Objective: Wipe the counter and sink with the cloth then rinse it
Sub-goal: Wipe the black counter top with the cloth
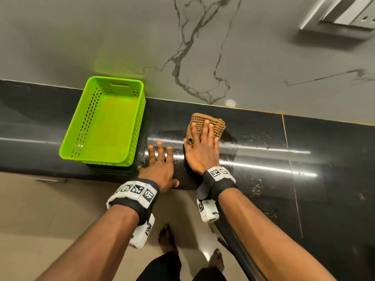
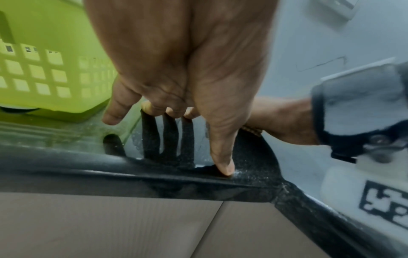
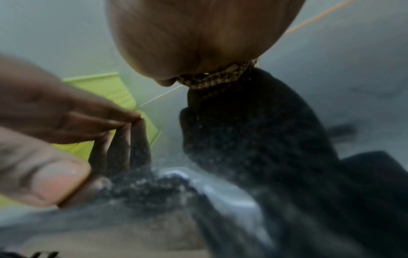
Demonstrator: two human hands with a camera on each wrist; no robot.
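— Black polished stone, wet in streaks: that's the counter [image 1: 253, 138], and I'm on the first step, wiping it. My right hand [image 1: 202, 147] lies flat on the brown checked cloth [image 1: 209, 123], fingers straight and spread, pressing it down near the back edge, below the marbled wall [image 1: 203, 47].

— And your left?

— My left hand [image 1: 160, 165] is flat on the stone just beside the right, fingers straight and slightly apart, holding nothing. It sits between the cloth and the green basket [image 1: 105, 122], which stands close by on the counter.

— What does the next move call for?

— I'd judge a sweep to the right, toward the water droplets [image 1: 261, 140] still beaded there. Firm, even pressure, and keeping the folded cloth from bunching under my palm. The sink isn't in any view, so that and the rinse are still to come.

— Do the wrist cameras add anything?

— The left wrist view shows the thumb [image 2: 223, 157] resting right at the counter's front edge, which the head view barely shows. The right wrist view catches only a sliver of cloth under my palm, blurred. Only the head view shows the droplets and the cloth's full outline.
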